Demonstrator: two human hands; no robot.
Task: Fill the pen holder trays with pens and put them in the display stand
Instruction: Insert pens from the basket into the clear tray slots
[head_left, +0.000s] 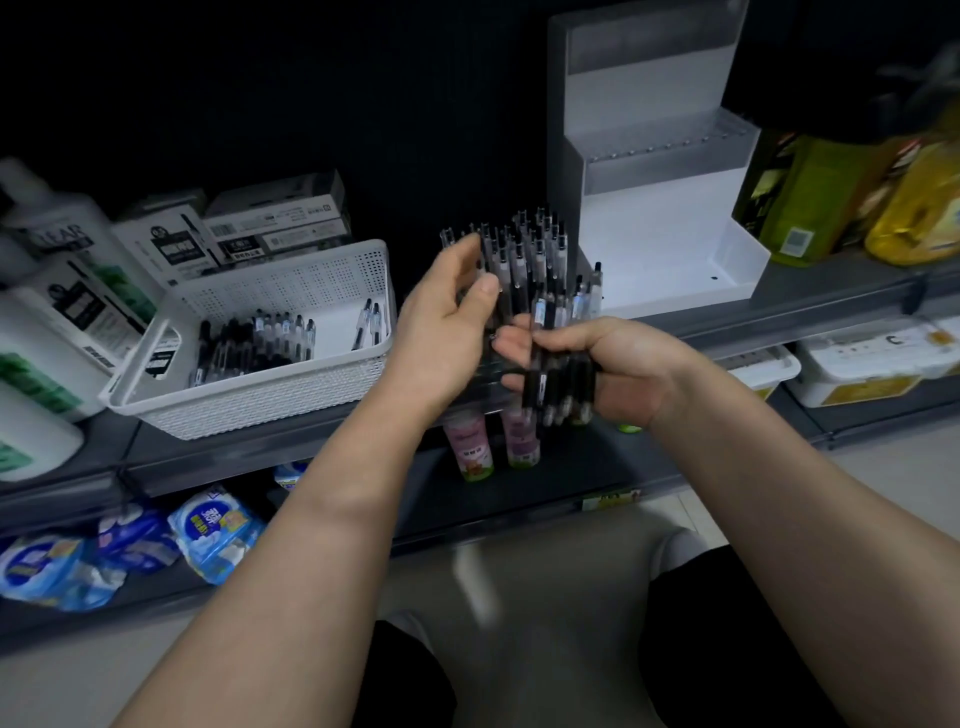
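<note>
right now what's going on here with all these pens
A person is stocking pens at a shop shelf. Their left hand holds a clear pen holder tray already packed with upright pens, and their right hand grips a bundle of pens next to it. More loose pens lie in the white basket. The white display stand sits behind on the shelf, with no tray visible in it.

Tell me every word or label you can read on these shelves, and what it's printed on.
"EAR", after a cut-off letter: white bottle, far left.
Pen boxes behind the basket: too blurred.
Blue packs, lower shelf: too blurred.
Pink bottles: too small.
Green bottle, barcode label: unreadable.
Stickers on the pens in the right hand: too small.
Pen holder tray in the left hand: no text seen.
</note>
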